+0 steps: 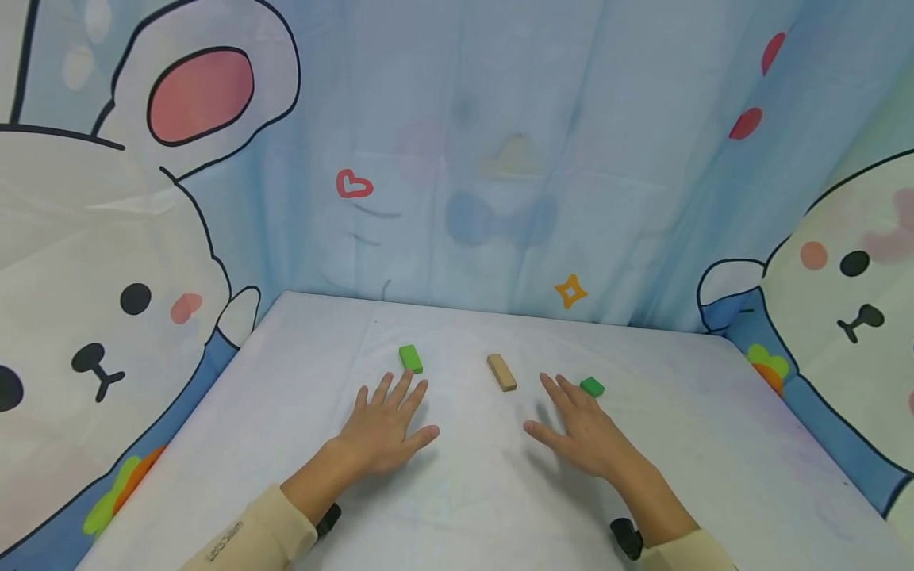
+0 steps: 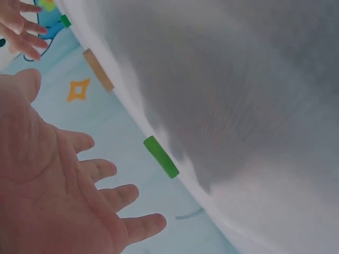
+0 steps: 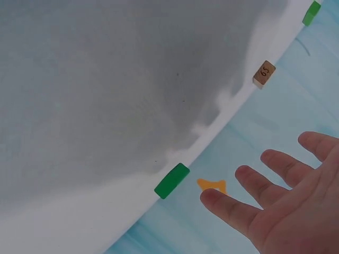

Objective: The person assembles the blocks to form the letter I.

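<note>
Three small blocks lie apart on the white-covered table. The light green block [image 1: 410, 358] is at the left, just past the fingertips of my left hand [image 1: 382, 432]. In the middle lies a plain wooden block [image 1: 502, 372]; the right wrist view shows dark marks like "65" on the end of this wooden block [image 3: 264, 72]. A darker green block [image 1: 592, 387] sits at the right, partly behind the fingers of my right hand [image 1: 589, 432]. Both hands hover palm down over the cloth with fingers spread, holding nothing.
The white table [image 1: 471, 507] reaches back to a light blue curtain [image 1: 428, 95] printed with cartoon bears. Further printed cloth hangs along the left and right sides. A dark wrist strap [image 1: 627, 539] shows beneath the right cuff.
</note>
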`<state>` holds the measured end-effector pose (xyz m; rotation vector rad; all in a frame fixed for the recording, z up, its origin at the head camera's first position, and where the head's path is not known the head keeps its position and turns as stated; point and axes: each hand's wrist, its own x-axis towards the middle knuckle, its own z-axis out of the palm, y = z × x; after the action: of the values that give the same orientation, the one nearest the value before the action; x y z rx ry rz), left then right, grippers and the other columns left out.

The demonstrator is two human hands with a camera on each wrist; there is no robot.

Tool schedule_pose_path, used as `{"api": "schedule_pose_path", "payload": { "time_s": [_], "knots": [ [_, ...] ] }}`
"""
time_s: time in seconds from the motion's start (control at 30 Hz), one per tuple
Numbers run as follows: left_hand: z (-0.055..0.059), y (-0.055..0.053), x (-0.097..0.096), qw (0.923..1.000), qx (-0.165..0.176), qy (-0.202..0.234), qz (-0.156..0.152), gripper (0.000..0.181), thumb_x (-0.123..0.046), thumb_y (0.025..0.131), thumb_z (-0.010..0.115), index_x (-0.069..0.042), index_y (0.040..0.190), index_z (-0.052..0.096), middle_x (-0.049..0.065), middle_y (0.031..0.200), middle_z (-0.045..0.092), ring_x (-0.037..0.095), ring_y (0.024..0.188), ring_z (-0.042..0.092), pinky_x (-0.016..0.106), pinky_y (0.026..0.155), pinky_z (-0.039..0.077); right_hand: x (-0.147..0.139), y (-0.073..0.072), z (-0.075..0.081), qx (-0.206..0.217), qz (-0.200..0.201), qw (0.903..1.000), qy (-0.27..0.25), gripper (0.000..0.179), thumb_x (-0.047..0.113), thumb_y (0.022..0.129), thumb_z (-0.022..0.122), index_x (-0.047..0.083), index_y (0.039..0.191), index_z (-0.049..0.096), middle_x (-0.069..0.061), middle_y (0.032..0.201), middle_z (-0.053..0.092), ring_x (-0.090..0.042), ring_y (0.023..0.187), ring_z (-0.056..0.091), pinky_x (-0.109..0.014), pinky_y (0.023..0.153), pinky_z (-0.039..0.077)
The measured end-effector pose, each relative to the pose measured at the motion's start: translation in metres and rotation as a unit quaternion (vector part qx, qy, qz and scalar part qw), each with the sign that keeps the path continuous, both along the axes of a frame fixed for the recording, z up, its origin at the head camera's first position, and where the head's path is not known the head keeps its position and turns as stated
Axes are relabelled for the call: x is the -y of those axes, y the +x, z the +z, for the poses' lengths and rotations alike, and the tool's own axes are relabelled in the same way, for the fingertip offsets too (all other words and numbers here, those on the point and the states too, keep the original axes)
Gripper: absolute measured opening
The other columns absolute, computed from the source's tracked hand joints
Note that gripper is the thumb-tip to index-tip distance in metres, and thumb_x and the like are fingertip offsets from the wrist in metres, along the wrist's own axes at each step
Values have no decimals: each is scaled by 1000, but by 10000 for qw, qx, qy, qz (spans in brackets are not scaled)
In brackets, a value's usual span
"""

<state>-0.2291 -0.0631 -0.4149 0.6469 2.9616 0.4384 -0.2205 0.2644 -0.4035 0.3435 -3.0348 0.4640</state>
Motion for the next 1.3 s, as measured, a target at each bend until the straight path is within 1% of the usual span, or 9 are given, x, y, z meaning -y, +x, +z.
{"api": "schedule_pose_path", "payload": {
  "time_s": [0.27, 0.57, 0.77, 0.93, 1.07, 1.3],
  "knots": [
    [-2, -6, 3, 9999, 33, -44, 154, 77, -61, 106, 40, -15, 166, 25, 14, 174, 16, 42, 159, 14, 70, 122, 15, 1, -4, -2, 94, -62, 9999, -12, 91, 63, 98, 58, 8, 164, 28, -29, 165, 28, -54, 149, 30, -74, 111, 33],
    [-4, -13, 5, 9994, 220, 26, 248, 76, -61, 106, 38, -15, 166, 24, 13, 174, 13, 42, 160, 12, 69, 122, 14, 1, -8, -5, 295, -102, 9995, -85, 94, 66, 97, 57, 8, 164, 26, -30, 166, 27, -54, 150, 28, -74, 111, 33],
    [-5, -16, 5, 9990, 298, 86, 309, 76, -60, 106, 38, -15, 166, 24, 13, 174, 12, 43, 160, 12, 69, 122, 14, 1, -11, -7, 334, -133, 9993, -70, 93, 66, 97, 57, 9, 164, 26, -30, 166, 27, -53, 150, 29, -74, 111, 33],
    [-6, -20, 6, 9990, 278, 60, 350, 76, -60, 106, 38, -14, 166, 24, 14, 174, 13, 44, 159, 12, 70, 122, 15, 1, -13, -8, 367, -100, 9992, -88, 93, 65, 97, 57, 8, 164, 26, -30, 166, 27, -53, 150, 29, -73, 111, 33],
    [-5, -24, 7, 9987, 316, 16, 390, 77, -60, 106, 38, -14, 166, 23, 15, 174, 11, 44, 159, 11, 71, 121, 14, 2, -14, -6, 417, -116, 9990, -70, 94, 66, 97, 56, 8, 164, 25, -30, 166, 26, -53, 151, 28, -73, 112, 33],
    [-2, -30, 9, 9979, 438, 169, 457, 77, -58, 107, 39, -12, 166, 22, 17, 174, 11, 45, 159, 10, 71, 122, 13, 2, -17, -5, 430, -112, 9990, -107, 93, 65, 97, 57, 8, 164, 25, -30, 166, 26, -53, 151, 28, -73, 111, 34]
  ]
}}
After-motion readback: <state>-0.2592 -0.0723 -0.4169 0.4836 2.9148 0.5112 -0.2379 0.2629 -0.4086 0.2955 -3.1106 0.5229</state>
